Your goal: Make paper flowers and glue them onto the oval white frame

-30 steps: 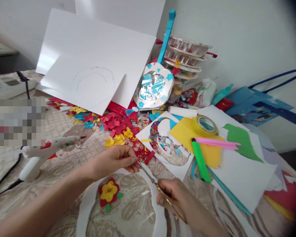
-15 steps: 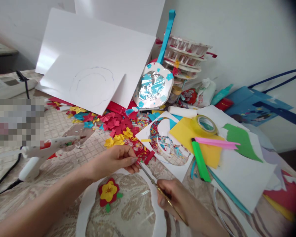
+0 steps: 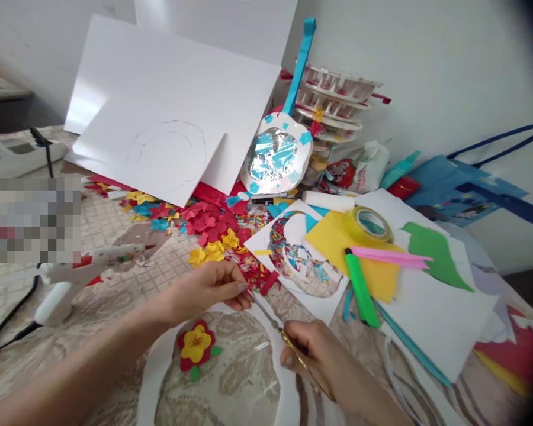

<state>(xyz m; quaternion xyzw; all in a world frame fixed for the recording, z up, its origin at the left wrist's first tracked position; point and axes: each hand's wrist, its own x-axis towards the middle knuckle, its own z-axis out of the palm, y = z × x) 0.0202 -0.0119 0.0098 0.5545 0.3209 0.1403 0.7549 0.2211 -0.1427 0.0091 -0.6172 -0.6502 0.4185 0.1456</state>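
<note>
My left hand [image 3: 211,290] is closed in a pinch on a small piece of red paper [image 3: 249,291], mostly hidden by the fingertips. Gold-handled scissors [image 3: 275,325] are gripped in my right hand [image 3: 317,355], their blade tips at the red piece. Below both hands lies a white paper ring [image 3: 150,387] with clear film across its opening. On the film's upper left sits a red and yellow paper flower [image 3: 196,344] with two small green leaves.
A glue gun [image 3: 84,266] with a cord lies at left. Behind are heaped paper flowers [image 3: 213,220], scraps and a decorated fan [image 3: 276,155]. To the right lie a green marker [image 3: 362,290], tape [image 3: 369,225] and paper sheets [image 3: 444,319].
The fingers of my right hand have shifted slightly on the scissors' handles, which look closer together. My left hand stays where it was.
</note>
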